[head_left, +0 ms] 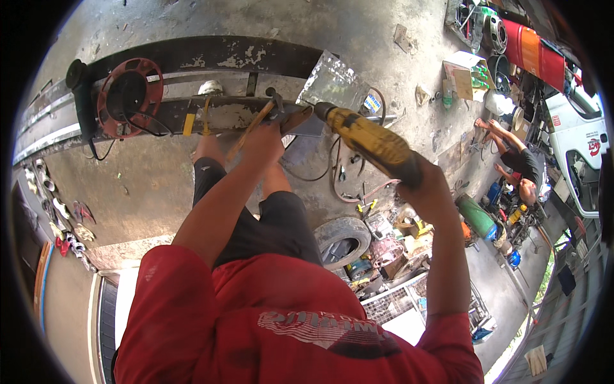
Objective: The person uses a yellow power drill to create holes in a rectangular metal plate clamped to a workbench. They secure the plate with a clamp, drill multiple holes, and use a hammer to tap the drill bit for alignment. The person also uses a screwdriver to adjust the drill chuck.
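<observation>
My right hand [425,189] is closed round the grip of a yellow and black power drill [374,141]. The drill points left, its tip close to a small brown block [297,120] on the dark beam [220,115]. At the block's left end my left hand [263,142] is closed and appears to grip it; its fingertips are partly hidden. Right beside that hand lies a hammer-like tool with a light wooden handle [248,132] and a dark head [275,102]. A flat, worn metal sheet [336,82] sits just beyond the drill's tip.
On the beam's left stand a red spool [131,96] and a black-handled tool [83,96]. A tyre [342,240] and piled tools and parts lie right of my legs. Hoses [336,166] cross the floor. Another person [521,160] is at the right, near a green cylinder [476,217].
</observation>
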